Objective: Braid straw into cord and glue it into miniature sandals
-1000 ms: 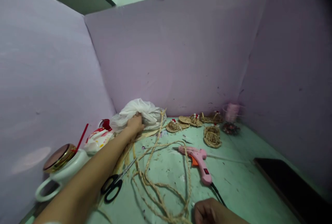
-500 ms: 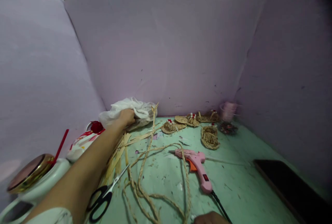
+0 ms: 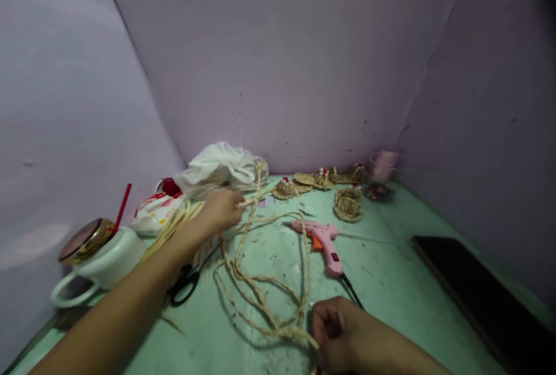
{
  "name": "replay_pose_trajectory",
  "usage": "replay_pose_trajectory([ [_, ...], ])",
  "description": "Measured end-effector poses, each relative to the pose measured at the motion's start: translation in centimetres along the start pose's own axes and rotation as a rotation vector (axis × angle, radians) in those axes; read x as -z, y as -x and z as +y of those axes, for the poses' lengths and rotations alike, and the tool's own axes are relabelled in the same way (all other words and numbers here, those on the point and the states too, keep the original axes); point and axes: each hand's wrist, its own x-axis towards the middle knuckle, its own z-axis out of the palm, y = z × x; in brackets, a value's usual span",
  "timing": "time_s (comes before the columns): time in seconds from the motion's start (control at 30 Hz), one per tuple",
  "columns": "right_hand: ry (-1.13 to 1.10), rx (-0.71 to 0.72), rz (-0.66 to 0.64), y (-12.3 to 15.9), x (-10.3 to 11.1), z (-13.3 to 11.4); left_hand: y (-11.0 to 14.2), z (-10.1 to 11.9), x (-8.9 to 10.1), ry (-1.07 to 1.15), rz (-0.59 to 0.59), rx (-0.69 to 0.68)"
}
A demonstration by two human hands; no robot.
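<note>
My left hand [image 3: 222,210] is closed over a bundle of pale straw strips [image 3: 176,219], and strip ends stick out to the right past its fingers. My right hand [image 3: 341,328], at the bottom, has its fingers curled around one end of a braided straw cord [image 3: 260,305]. That cord lies in loose loops between the hands. Black-handled scissors [image 3: 186,285] lie partly under my left forearm. To the right of the loops is a pink glue gun [image 3: 324,241] with an orange trigger. A small red bit shows just below my right hand.
A white plastic bag [image 3: 223,163] rests at the back wall. Several woven straw slippers [image 3: 319,181] with beads and a small woven piece [image 3: 347,204] lie right of it. A white mug [image 3: 106,259] stands left; a dark phone-like slab [image 3: 473,299] lies right.
My left hand has come off the white bag, back toward me onto the straw strips. My right hand has risen further into view with the braided cord's end. The view has tilted slightly.
</note>
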Motion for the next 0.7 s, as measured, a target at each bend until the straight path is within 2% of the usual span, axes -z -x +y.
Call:
replay_pose_trajectory([
  [0.1, -0.018, 0.011, -0.039, 0.4, -0.1, -0.4, 4.8, 4.3, 0.5, 0.125, -0.168, -0.186],
  [0.17, -0.017, 0.038, -0.047, 0.6, -0.1, -0.5, 6.9, 7.1, -0.1, 0.211, -0.288, -0.29],
  [0.27, -0.003, 0.086, -0.079, 0.6, 0.0, -0.3, 8.0, 10.3, -1.7, 0.139, -0.298, -0.166],
  [0.3, -0.006, 0.091, -0.092, 0.5, 0.0, -0.2, 7.9, 10.9, -2.1, 0.112, -0.31, -0.166],
  [0.47, -0.044, 0.061, -0.077, 0.1, 0.2, 0.3, 7.5, 11.3, -2.2, 0.043, -0.316, -0.23],
  [0.6, -0.037, 0.063, -0.078, -0.1, 0.4, 0.5, 8.0, 10.4, -1.0, -0.056, -0.307, -0.236],
  [0.7, -0.016, 0.061, -0.075, 0.0, 0.4, 0.3, 7.3, 8.9, 0.6, -0.137, -0.237, -0.171],
])
